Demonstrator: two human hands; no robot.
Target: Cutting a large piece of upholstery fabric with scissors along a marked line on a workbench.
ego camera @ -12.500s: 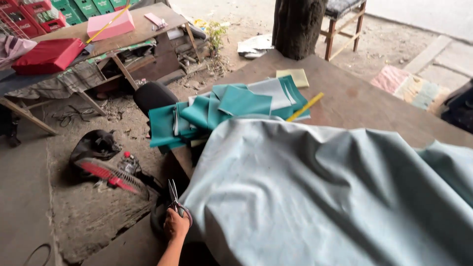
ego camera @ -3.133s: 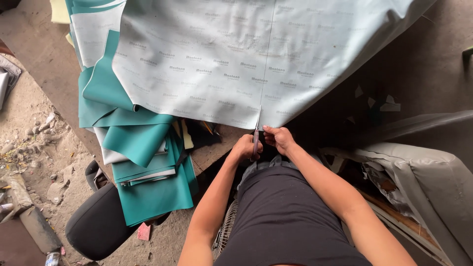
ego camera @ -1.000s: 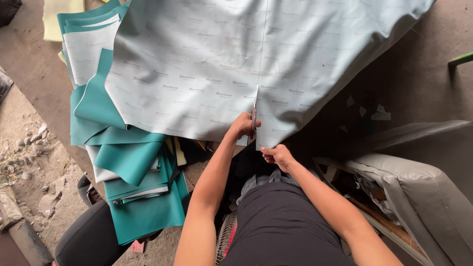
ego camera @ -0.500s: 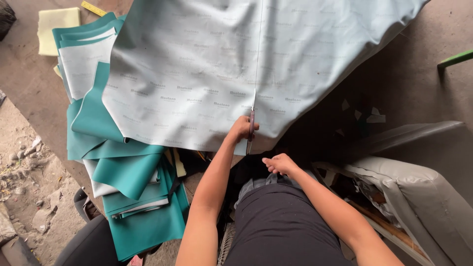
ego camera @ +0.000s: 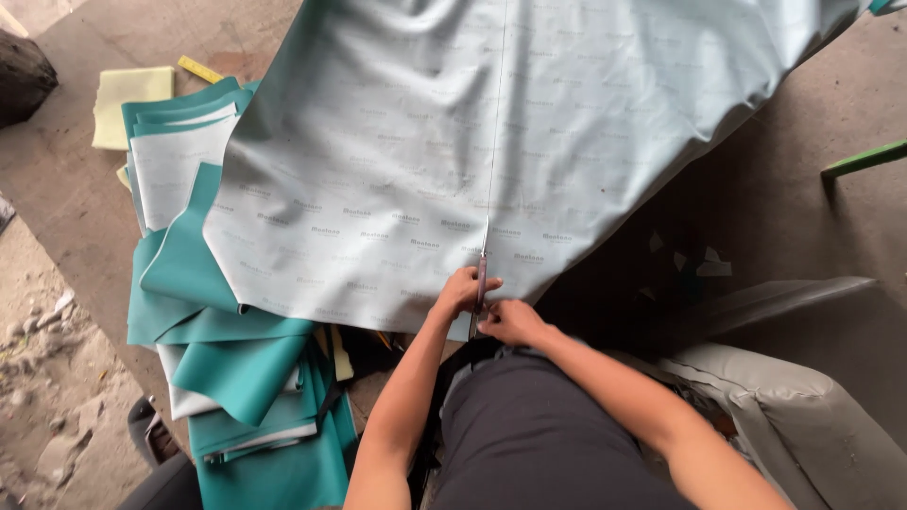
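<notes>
A large pale grey-blue sheet (ego camera: 397,142) of leatherette lies backing-side up over the table, with a thin straight line running up its middle. My left hand (ego camera: 461,291) grips scissors (ego camera: 481,280) whose blades sit at the sheet's near edge, right on that line. My right hand (ego camera: 511,322) is just beside and below it, pinching the sheet's edge to the right of the blades. Both forearms reach up from my dark-clothed lap.
Teal and white cut pieces (ego camera: 217,368) are stacked and draped at the left of the table. A pale yellow foam piece (ego camera: 132,94) and a yellow ruler (ego camera: 202,69) lie beyond them. A grey seat cushion (ego camera: 803,416) sits at the lower right, dirt ground at the far left.
My right hand has come up from my lap to the sheet's edge beside the scissors. My left hand stays at the cut line with the scissors.
</notes>
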